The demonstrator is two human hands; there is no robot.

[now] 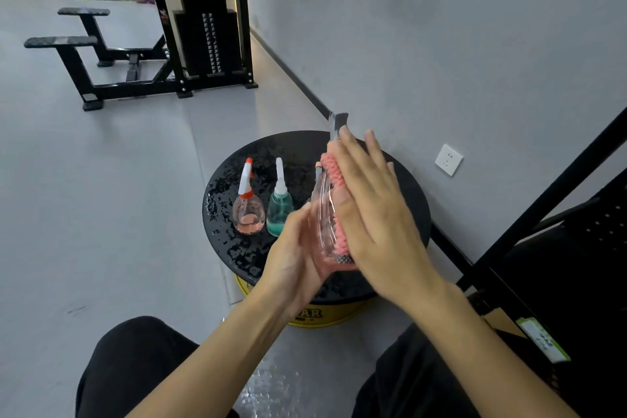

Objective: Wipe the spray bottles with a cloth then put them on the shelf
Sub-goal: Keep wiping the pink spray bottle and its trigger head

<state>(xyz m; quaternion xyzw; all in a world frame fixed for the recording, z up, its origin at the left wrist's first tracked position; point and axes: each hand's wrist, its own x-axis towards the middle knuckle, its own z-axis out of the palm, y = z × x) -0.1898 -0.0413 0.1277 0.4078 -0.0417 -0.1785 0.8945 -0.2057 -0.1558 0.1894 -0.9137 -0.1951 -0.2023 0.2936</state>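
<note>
As left hand [291, 256] holds bottle [323, 214], right hand [371, 204] presses cloth [334, 173]

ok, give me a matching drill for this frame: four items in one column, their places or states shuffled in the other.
1 orange-tipped bottle
2 teal bottle
3 clear bottle
4 pink cloth

a pressed under the flat right hand
b held in the left hand
c standing leftmost on the black table
d standing just right of the orange-tipped bottle

Pairs: 1-c, 2-d, 3-b, 4-a
</note>
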